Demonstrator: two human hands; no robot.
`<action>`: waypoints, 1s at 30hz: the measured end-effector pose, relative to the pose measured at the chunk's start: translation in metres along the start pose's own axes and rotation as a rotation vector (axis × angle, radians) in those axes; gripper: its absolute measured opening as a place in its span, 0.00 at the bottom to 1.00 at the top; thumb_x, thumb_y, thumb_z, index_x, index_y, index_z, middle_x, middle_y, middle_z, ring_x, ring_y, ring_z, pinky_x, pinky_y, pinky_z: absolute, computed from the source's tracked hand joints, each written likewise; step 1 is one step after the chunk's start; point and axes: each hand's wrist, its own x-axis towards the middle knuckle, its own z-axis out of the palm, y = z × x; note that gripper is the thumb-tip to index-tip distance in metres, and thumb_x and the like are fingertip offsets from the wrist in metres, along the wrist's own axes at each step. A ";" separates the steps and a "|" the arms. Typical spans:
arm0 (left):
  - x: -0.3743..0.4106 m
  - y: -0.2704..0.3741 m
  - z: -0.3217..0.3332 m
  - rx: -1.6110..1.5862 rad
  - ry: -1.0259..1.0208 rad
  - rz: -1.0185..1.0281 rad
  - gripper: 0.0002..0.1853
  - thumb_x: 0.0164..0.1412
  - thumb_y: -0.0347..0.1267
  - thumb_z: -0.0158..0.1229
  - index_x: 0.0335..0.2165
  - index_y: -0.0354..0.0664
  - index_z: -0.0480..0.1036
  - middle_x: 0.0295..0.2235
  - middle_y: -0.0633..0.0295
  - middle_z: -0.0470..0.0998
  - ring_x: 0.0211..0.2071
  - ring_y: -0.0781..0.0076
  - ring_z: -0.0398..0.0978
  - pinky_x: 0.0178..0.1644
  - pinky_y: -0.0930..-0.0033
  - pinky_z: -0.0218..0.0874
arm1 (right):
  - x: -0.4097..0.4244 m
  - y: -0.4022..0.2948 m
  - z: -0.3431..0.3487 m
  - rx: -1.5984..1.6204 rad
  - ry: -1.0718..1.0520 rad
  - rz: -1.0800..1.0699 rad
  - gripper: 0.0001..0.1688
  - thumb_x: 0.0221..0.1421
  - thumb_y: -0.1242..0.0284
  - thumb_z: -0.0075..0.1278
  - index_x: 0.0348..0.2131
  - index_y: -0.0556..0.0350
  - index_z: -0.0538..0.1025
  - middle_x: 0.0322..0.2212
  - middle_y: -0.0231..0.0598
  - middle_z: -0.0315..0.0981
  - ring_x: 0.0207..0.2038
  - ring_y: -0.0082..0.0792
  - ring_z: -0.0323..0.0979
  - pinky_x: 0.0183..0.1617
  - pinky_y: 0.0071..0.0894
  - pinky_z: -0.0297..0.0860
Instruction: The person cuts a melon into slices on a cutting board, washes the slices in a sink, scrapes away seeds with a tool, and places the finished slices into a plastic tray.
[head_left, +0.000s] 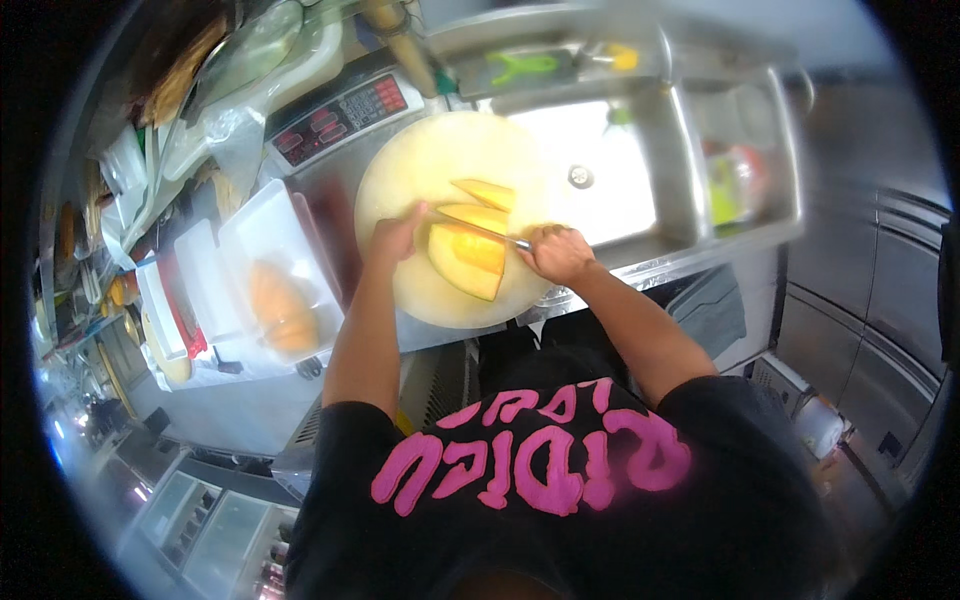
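A piece of orange-fleshed melon (463, 262) with pale rind lies on a round, cream-coloured cutting board (450, 154). My right hand (559, 253) is closed around the handle of a knife (484, 232), whose narrow blade lies across the fruit, pointing left. Just beyond the blade is a cut slice (474, 217), and a thinner wedge (487, 193) rests farther away. At the left of the board is my left hand (401, 234), with a fingertip at or near the knife's tip; whether it touches the blade or the melon I cannot tell.
A sink basin (615, 202) adjoins the board on the right. A digital scale (341, 124) stands behind it to the left. White trays (274, 217) sit at the left, one with orange fruit pieces (283, 307). A green peeler-like tool (525, 66) lies behind the sink.
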 end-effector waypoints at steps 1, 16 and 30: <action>0.002 -0.002 0.000 0.003 -0.004 -0.010 0.34 0.54 0.61 0.69 0.16 0.47 0.66 0.13 0.68 0.63 0.12 0.75 0.61 0.17 0.72 0.54 | 0.000 0.003 0.007 -0.020 0.035 -0.025 0.25 0.65 0.53 0.49 0.34 0.59 0.78 0.28 0.51 0.81 0.34 0.50 0.81 0.37 0.47 0.76; 0.010 -0.013 -0.003 0.149 0.009 -0.003 0.41 0.56 0.65 0.63 0.31 0.29 0.81 0.22 0.57 0.77 0.23 0.67 0.75 0.29 0.63 0.69 | -0.004 0.018 0.044 0.029 0.259 -0.108 0.22 0.61 0.54 0.53 0.31 0.55 0.74 0.27 0.46 0.79 0.32 0.45 0.80 0.33 0.42 0.75; 0.005 -0.040 0.004 0.042 0.146 0.038 0.38 0.66 0.63 0.49 0.28 0.37 0.80 0.31 0.54 0.81 0.33 0.63 0.77 0.41 0.58 0.66 | -0.013 -0.009 -0.024 0.205 -0.080 0.007 0.22 0.67 0.58 0.47 0.39 0.60 0.76 0.31 0.54 0.82 0.39 0.53 0.81 0.43 0.53 0.75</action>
